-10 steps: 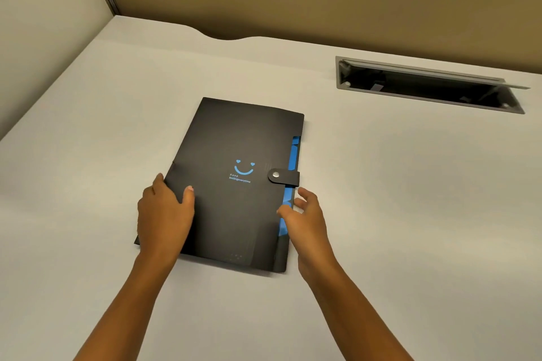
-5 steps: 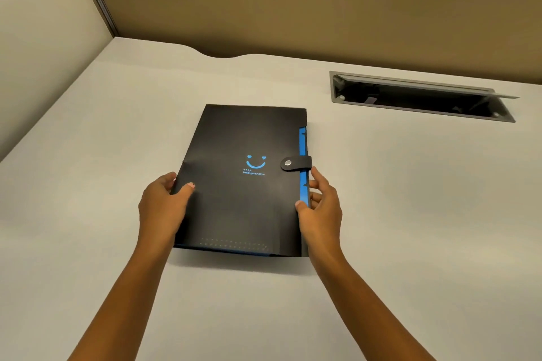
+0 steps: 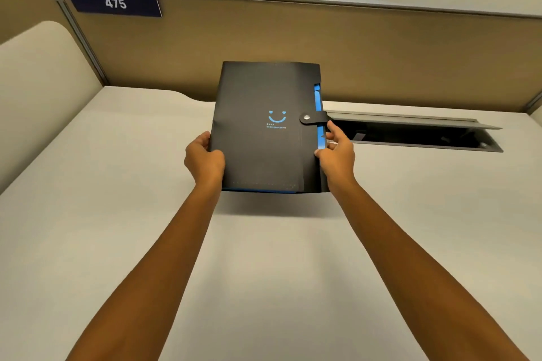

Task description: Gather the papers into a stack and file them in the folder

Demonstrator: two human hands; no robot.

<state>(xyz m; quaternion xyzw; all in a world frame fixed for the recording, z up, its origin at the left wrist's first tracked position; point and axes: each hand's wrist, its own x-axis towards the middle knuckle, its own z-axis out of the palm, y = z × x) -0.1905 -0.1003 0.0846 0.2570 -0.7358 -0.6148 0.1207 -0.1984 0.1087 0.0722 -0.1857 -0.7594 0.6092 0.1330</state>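
Note:
A black folder (image 3: 264,149) with a blue smiley print and blue inner tabs along its right edge hangs in the air above the desk, its snap strap fastened. My left hand (image 3: 203,160) grips its lower left edge. My right hand (image 3: 337,152) grips its lower right edge just below the strap. The folder is tilted up toward me and casts a shadow on the desk beneath. No loose papers show anywhere.
The pale desk (image 3: 264,258) stretches out under my arms. An open cable tray slot (image 3: 416,132) is cut into the desk at the back right. A tan partition (image 3: 410,53) with a "475" sign (image 3: 115,3) stands behind, with plants above it.
Both hands closed on the folder's sides and lifted it off the desk, raising it up and away. The view tilted upward, showing the partition sign and plants.

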